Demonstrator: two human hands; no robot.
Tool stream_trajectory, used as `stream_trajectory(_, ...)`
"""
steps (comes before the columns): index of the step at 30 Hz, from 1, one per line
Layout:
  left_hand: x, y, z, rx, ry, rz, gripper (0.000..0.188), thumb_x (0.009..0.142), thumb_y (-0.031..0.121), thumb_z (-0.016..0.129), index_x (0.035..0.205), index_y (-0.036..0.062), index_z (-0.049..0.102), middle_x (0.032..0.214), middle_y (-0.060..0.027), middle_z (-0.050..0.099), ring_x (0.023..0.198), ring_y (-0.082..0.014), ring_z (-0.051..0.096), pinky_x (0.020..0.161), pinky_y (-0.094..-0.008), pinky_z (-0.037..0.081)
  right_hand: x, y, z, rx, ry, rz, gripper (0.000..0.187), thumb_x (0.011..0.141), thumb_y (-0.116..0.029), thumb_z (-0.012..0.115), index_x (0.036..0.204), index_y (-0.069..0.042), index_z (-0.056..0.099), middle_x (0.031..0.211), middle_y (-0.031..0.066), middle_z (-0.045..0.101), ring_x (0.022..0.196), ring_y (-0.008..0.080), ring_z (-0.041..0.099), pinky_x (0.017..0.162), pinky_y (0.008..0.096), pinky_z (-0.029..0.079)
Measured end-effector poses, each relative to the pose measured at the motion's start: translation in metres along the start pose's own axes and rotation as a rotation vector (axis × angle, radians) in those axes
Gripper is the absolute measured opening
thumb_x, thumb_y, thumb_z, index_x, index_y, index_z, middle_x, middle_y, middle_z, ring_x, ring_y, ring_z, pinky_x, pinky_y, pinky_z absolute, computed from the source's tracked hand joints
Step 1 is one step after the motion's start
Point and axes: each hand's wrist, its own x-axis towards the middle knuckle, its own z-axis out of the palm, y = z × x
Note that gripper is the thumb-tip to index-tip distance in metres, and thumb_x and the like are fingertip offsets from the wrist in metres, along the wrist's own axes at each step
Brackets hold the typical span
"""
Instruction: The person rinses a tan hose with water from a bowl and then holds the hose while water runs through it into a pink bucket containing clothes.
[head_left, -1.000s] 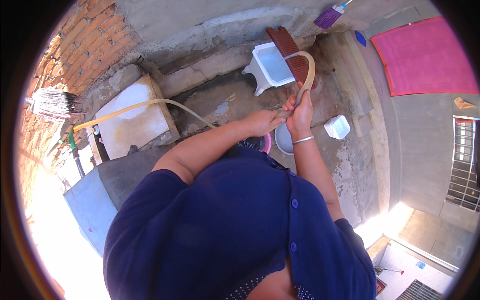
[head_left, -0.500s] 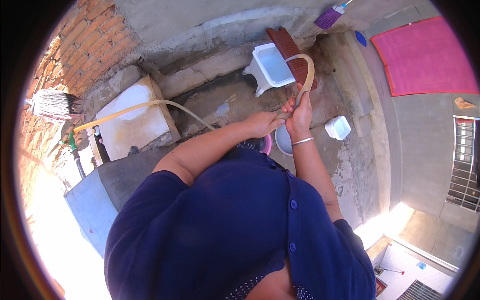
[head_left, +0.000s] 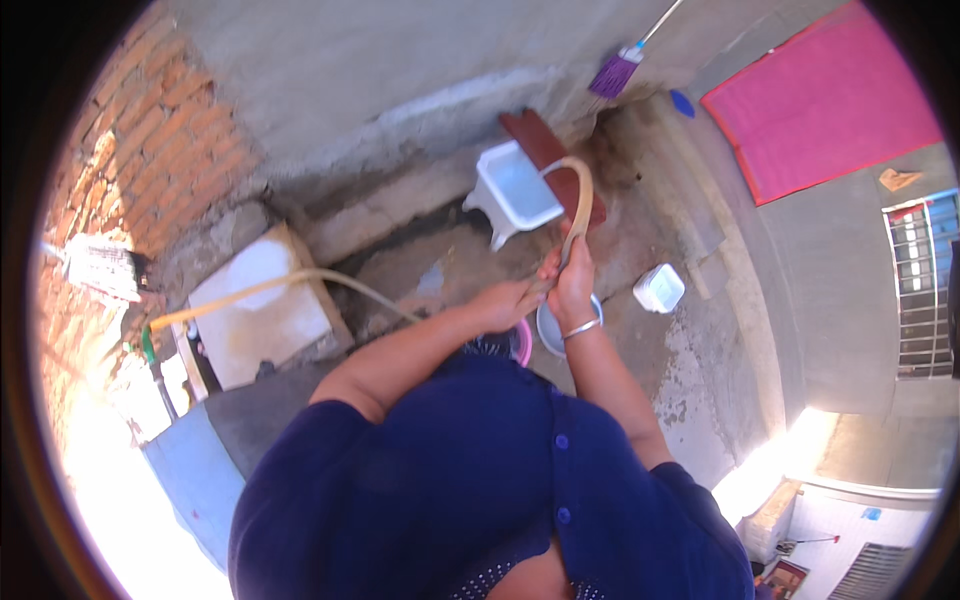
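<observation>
A pale yellow hose (head_left: 583,195) is gripped in both hands. My right hand (head_left: 573,282) closes around it near its curved free end. Lower down, my left hand (head_left: 508,303) pinches it, fingers closed. Water arcs from the hose tip into a white plastic tub (head_left: 487,208) on short legs, which has water in it. Against the tub's right side lies a reddish-brown ridged board (head_left: 540,140), partly behind the hose. Beneath my hands stand a pale round basin (head_left: 548,333) and a pink-rimmed basin (head_left: 524,345), both partly hidden by my arms and body.
White square containers (head_left: 658,288) stand on the wet concrete to the right. A pale slab-topped block (head_left: 262,310) is at left, crossed by hose running from a green fitting (head_left: 149,345). A purple broom (head_left: 618,72) leans at the far wall; a pink cloth (head_left: 825,100) hangs at right.
My view has shifted, so the scene sits lower and slightly left in the picture. Both hands keep their hold on the hose, and water still runs into the tub.
</observation>
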Motion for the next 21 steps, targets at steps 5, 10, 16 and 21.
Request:
stream_trajectory(5,0.006,-0.003,-0.007,0.002,-0.054,-0.068,0.044,0.089,0.041,0.037,0.108,0.0047,0.052,0.086,-0.0236,0.060,0.081,-0.0388,0.058,0.073,-0.0451,0.044,0.001,-0.009,0.008,0.076,-0.013,0.043,0.036,0.096,-0.031,0.028,0.120,-0.009,0.043,0.056,0.0017,0.040,0.044,0.0105,0.036,0.044,0.0266,0.036)
stream_trajectory(10,0.013,0.009,-0.014,-0.058,-0.012,0.042,0.036,0.092,0.035,0.039,0.087,0.0011,0.052,0.060,-0.0091,0.054,0.054,-0.0188,0.056,0.054,-0.0321,0.044,0.004,-0.019,0.008,0.116,-0.017,-0.024,0.037,0.096,-0.031,0.028,0.119,-0.006,0.044,0.057,0.0020,0.040,0.044,0.0102,0.035,0.044,0.0258,0.036)
stream_trajectory(16,0.009,0.015,-0.014,-0.067,-0.051,0.019,0.035,0.093,0.034,0.038,0.084,0.0023,0.051,0.058,-0.0076,0.053,0.051,-0.0177,0.054,0.052,-0.0317,0.043,0.000,-0.015,0.002,0.131,-0.022,-0.048,0.038,0.096,-0.031,0.029,0.119,-0.006,0.043,0.056,0.0013,0.039,0.044,0.0093,0.035,0.042,0.0250,0.036)
stream_trajectory(21,0.009,0.017,-0.014,-0.049,-0.001,0.090,0.034,0.093,0.034,0.038,0.086,0.0028,0.050,0.058,-0.0068,0.053,0.051,-0.0181,0.054,0.052,-0.0317,0.043,-0.003,-0.023,0.006,0.133,-0.025,-0.061,0.038,0.095,-0.032,0.030,0.119,-0.005,0.043,0.056,0.0011,0.040,0.043,0.0088,0.036,0.042,0.0240,0.036)
